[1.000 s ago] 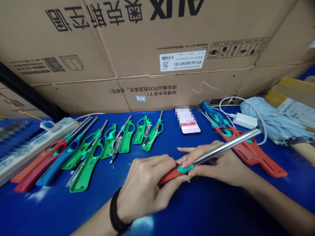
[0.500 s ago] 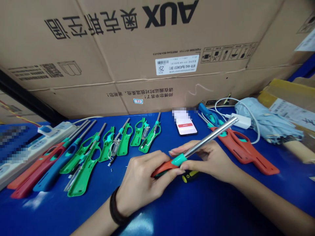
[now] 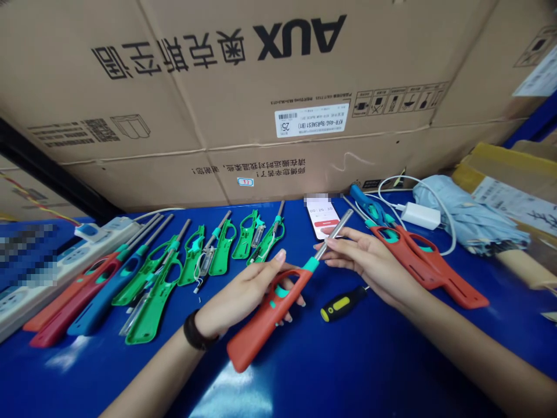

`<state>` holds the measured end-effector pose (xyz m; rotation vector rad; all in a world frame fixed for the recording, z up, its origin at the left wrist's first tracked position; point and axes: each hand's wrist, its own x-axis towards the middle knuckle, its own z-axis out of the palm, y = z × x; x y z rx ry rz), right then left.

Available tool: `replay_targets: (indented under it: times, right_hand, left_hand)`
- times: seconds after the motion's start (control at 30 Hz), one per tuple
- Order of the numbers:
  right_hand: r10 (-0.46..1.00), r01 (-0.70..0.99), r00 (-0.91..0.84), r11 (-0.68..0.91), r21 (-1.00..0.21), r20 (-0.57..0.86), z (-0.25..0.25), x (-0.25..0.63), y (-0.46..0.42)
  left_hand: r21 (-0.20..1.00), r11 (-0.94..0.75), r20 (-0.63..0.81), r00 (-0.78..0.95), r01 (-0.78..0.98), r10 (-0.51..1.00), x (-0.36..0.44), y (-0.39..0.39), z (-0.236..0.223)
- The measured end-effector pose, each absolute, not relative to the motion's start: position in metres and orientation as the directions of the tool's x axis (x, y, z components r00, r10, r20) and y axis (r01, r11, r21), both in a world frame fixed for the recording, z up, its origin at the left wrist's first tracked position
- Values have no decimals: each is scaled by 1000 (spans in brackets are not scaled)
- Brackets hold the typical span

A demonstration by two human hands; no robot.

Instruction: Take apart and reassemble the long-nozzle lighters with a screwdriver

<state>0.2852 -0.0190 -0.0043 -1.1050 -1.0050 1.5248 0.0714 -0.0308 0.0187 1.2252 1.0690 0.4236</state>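
Note:
An orange gas lighter [image 3: 266,321] with a teal collar and a long metal barrel is held tilted in front of me, barrel tip up and to the right. My left hand [image 3: 250,287] supports its handle near the trigger opening, with the fingers behind it and the thumb raised. The metal barrel is gripped between the thumb and fingers of my right hand [image 3: 363,249]. Beneath that hand, a black and yellow screwdriver [image 3: 343,304] lies on the blue table [image 3: 348,371].
Opened green lighters [image 3: 154,302] with exposed parts lie left, beside whole red and blue lighters [image 3: 104,293] and a power strip [image 3: 65,258]. Right are orange lighters [image 3: 439,270], a white charger [image 3: 420,215] and a folded umbrella [image 3: 465,215]. A phone [image 3: 321,217] stands before a large carton [image 3: 243,116].
The lighter has turned so its whole handle shows, its barrel pointing more steeply upward. My left hand has loosened its wrap. My right hand has shifted from the collar onto the barrel, uncovering the screwdriver.

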Motion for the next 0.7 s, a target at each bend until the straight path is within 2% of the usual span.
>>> replay_targets:
  times: [0.27, 0.43, 0.7]
  right_hand:
    - [987, -285, 59, -125, -950, -148, -4, 298, -11]
    - [982, -302, 131, -89, -949, -133, -1, 298, -12]
    - [983, -312, 114, -99, -945, -140, -1, 301, -11]
  left_hand:
    - [892, 375, -447, 608, 251, 656, 63, -24, 15]
    - [877, 302, -469, 528, 375, 708, 63, -20, 13]
    - [875, 303, -454, 422, 378, 785, 67, -21, 14]
